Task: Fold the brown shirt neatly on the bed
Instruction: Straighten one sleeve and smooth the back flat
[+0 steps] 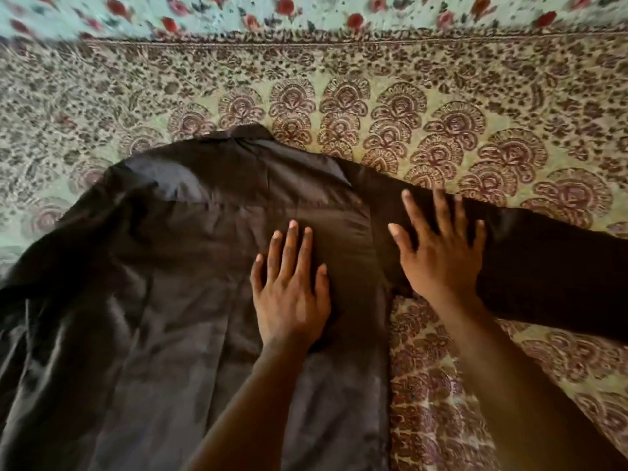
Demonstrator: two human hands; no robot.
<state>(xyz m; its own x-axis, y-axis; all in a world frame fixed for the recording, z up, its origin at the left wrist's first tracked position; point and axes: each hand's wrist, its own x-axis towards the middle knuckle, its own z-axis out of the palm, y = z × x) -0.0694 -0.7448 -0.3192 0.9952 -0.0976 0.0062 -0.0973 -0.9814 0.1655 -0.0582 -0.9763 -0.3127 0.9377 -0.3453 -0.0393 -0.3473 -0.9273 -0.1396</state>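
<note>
- Brown fabric fills the near left of the view: the brown shirt (176, 266) lies spread on the bed (475, 107), its lower body running off the near edge of the picture and its left side rumpled into soft folds.
- Two bare forearms come in from the near edge and reach forward onto the cloth.
- Left hand (292, 294) lies palm down on the shirt's body, close to its right side seam; its fingers (289, 246) are straight and slightly spread, pressing flat on the fabric and gripping nothing.
- Right hand (441, 260) lies palm down just beside it, where the right sleeve (543, 273) joins the body; its fingers are straight and fanned wide, resting on the cloth without pinching it.
- That sleeve stretches away to the right edge of the picture, laid out flat across the bed.
- Bedspread (424, 385) with a maroon paisley print on pale green shows between the shirt's body and the sleeve, under the right forearm.
- Farther on, the collar (238, 137) sits at the top of the shirt, pointing toward the far side of the bed.
- At the far edge lies a pale turquoise cloth (306, 11) printed with red flowers, blurred.
</note>
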